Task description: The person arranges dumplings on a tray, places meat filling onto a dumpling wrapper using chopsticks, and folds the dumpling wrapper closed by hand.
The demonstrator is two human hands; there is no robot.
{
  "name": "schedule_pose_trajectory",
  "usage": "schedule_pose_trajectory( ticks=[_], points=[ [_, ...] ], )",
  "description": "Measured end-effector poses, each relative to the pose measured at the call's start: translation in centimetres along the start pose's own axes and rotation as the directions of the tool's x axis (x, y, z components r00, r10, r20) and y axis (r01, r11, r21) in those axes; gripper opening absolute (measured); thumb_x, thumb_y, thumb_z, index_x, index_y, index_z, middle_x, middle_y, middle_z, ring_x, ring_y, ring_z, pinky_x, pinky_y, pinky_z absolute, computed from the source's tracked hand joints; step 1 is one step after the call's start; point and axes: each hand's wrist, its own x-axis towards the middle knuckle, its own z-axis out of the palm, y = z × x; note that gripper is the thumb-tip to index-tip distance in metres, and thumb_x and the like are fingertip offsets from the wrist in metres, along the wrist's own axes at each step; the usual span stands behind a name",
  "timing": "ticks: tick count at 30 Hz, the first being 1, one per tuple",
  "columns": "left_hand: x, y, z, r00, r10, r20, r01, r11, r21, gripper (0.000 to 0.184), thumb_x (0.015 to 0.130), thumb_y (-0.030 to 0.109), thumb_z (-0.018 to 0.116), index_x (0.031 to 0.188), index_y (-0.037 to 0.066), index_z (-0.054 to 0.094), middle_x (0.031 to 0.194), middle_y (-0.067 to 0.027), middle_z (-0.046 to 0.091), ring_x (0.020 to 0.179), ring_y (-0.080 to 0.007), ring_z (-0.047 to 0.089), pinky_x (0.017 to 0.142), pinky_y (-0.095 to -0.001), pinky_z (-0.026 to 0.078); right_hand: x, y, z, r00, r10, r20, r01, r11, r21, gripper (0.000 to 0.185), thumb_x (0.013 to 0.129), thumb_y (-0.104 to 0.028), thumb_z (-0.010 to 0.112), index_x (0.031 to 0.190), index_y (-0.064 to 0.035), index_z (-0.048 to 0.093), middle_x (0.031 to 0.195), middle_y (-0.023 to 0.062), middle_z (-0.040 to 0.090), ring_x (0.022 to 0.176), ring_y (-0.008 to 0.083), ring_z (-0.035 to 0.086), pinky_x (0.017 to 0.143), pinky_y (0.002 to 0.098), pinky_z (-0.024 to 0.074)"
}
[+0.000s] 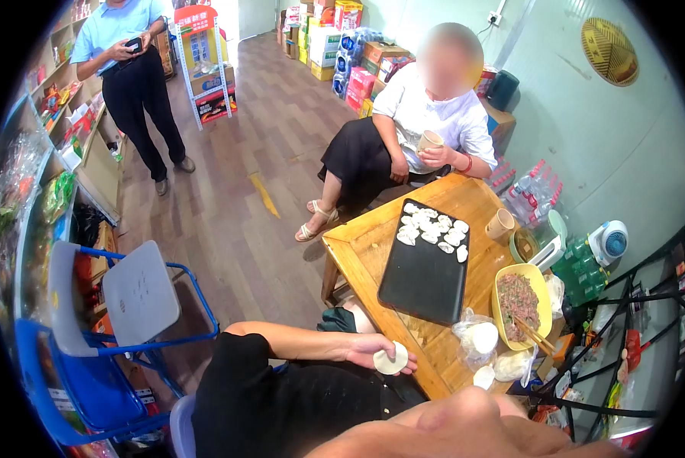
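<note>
My left hand (364, 352) holds a round white dumpling wrapper (392, 359) over my lap, with the thumb on top of it. Close to the camera at the bottom is my right arm or hand (464, 421); its fingers do not show. On the wooden table (361, 248), a black tray (421, 281) carries several folded dumplings (426, 221) at its far end. Right of the tray stands a yellow bowl (547, 290) of minced meat filling (518, 298), with chopsticks (539, 336) resting in it. A plastic bag with white wrappers (480, 337) lies nearer to me.
Across the table sits a person (441, 114) holding a paper cup (429, 141). Another cup (499, 224) stands on the table. A second person (132, 69) stands by the shelves at the left. Folding chairs (140, 282) are at my left; bottles (579, 267) stand by the wall.
</note>
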Motion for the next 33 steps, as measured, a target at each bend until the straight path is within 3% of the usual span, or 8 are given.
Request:
schedule_pose_trajectory(
  ticks=[4,7,9,11,17,23,29,33],
  points=[
    [-1.5,0.3,0.1,0.999,0.030,0.014,-0.030,1.000,0.005,0.068,0.081,0.003,0.052,0.146,-0.003,0.035,0.148,-0.0206,0.042,0.137,-0.0283,0.043,0.115,-0.0383,0.033,-2.1,1.4,0.9,0.922,0.353,0.158,-0.360,0.933,0.014,0.019,0.078,-0.008,0.064,0.096,-0.0019,0.061,0.108,0.0195,0.060,0.099,0.0308,0.060,0.083,0.0404,0.0496],
    [-2.4,0.6,0.8,0.999,0.037,0.012,-0.037,0.999,-0.022,0.071,0.081,0.003,0.052,0.148,0.000,0.031,0.147,-0.0230,0.041,0.136,-0.0304,0.043,0.116,-0.0390,0.031,-4.4,1.5,3.6,0.573,0.733,0.366,-0.778,0.627,-0.039,0.022,0.080,-0.008,0.064,0.100,0.0020,0.060,0.108,0.0198,0.061,0.100,0.0341,0.059,0.084,0.0416,0.0489],
    [-2.8,0.6,1.0,0.999,0.043,0.009,-0.043,0.999,-0.026,0.073,0.081,0.003,0.052,0.150,0.002,0.028,0.148,-0.0237,0.040,0.137,-0.0311,0.043,0.116,-0.0393,0.031,-7.0,1.3,4.3,0.490,0.781,0.388,-0.842,0.539,-0.023,0.022,0.084,-0.010,0.064,0.102,0.0026,0.062,0.104,0.0194,0.063,0.098,0.0369,0.060,0.082,0.0420,0.0488],
    [-3.1,0.8,0.9,0.997,0.067,0.034,-0.066,0.997,-0.035,0.078,0.081,0.003,0.052,0.153,0.006,0.022,0.148,-0.0250,0.040,0.137,-0.0329,0.042,0.117,-0.0400,0.030,-9.8,0.9,5.0,0.171,0.833,0.527,-0.944,0.291,-0.154,0.019,0.087,-0.014,0.062,0.098,0.0009,0.066,0.097,0.0186,0.065,0.093,0.0360,0.062,0.079,0.0411,0.0488],
    [-3.4,1.2,1.8,0.996,0.067,0.063,-0.062,0.995,-0.080,0.080,0.080,0.002,0.052,0.153,0.007,0.021,0.146,-0.0249,0.042,0.137,-0.0345,0.042,0.117,-0.0410,0.031,-10.8,0.0,5.6,-0.063,0.781,0.621,-0.974,0.087,-0.208,0.026,0.094,-0.023,0.058,0.100,0.0001,0.069,0.092,0.0161,0.067,0.085,0.0304,0.065,0.076,0.0380,0.0487],
    [-3.0,0.5,1.2,0.989,0.072,0.129,-0.061,0.994,-0.094,0.081,0.078,0.000,0.051,0.154,0.006,0.023,0.147,-0.0218,0.040,0.134,-0.0348,0.044,0.116,-0.0414,0.031,-14.7,-1.3,8.5,-0.085,0.739,0.669,-0.918,-0.318,0.235,0.031,0.100,-0.026,0.054,0.101,0.0017,0.067,0.095,0.0035,0.067,0.090,0.0098,0.060,0.082,0.0264,0.0463],
    [-3.3,0.5,1.4,0.997,0.072,-0.007,-0.072,0.997,-0.041,0.080,0.077,0.000,0.053,0.152,0.003,0.025,0.146,-0.0170,0.043,0.127,-0.0332,0.051,0.113,-0.0420,0.037,-14.0,-2.1,9.7,-0.203,0.743,0.638,-0.812,-0.492,0.314,0.017,0.095,-0.013,0.062,0.102,0.0021,0.066,0.098,0.0043,0.065,0.087,0.0098,0.062,0.077,0.0251,0.0507],
    [-3.0,0.0,0.6,0.992,0.119,-0.037,-0.121,0.991,-0.058,0.085,0.075,0.003,0.059,0.152,0.003,0.023,0.147,-0.0127,0.043,0.130,-0.0307,0.049,0.112,-0.0422,0.038,-11.6,-2.4,9.6,-0.008,0.891,0.454,-0.995,-0.053,0.087,0.018,0.089,-0.014,0.068,0.101,-0.0010,0.066,0.089,0.0075,0.066,0.076,0.0127,0.069,0.066,0.0256,0.0519]
  ],
)
